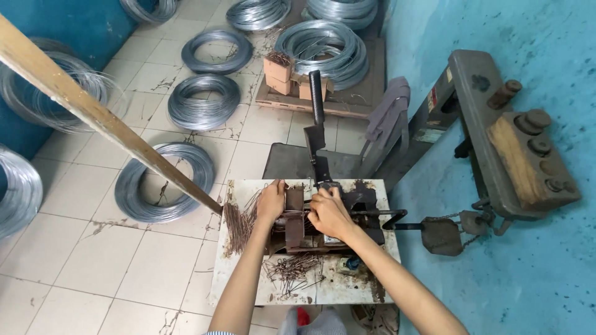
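On a small white worktable (242, 282) stands a rusty metal bending jig (298, 223) with a long black lever handle (318, 105) rising behind it. My left hand (271, 200) rests on the jig's left side, beside a bundle of short brown wire pieces (238, 224). My right hand (329, 212) is curled over the middle of the jig, fingers closed on a part there; what it grips is hidden. Several bent wire pieces (290, 270) lie loose on the table in front of the jig.
Coils of grey steel wire (203, 102) lie across the tiled floor, with more on a wooden pallet (329, 43) by small cardboard boxes (279, 71). A wooden beam (93, 108) slants in from the left. A heavy grey machine (503, 142) stands at the right against a blue wall.
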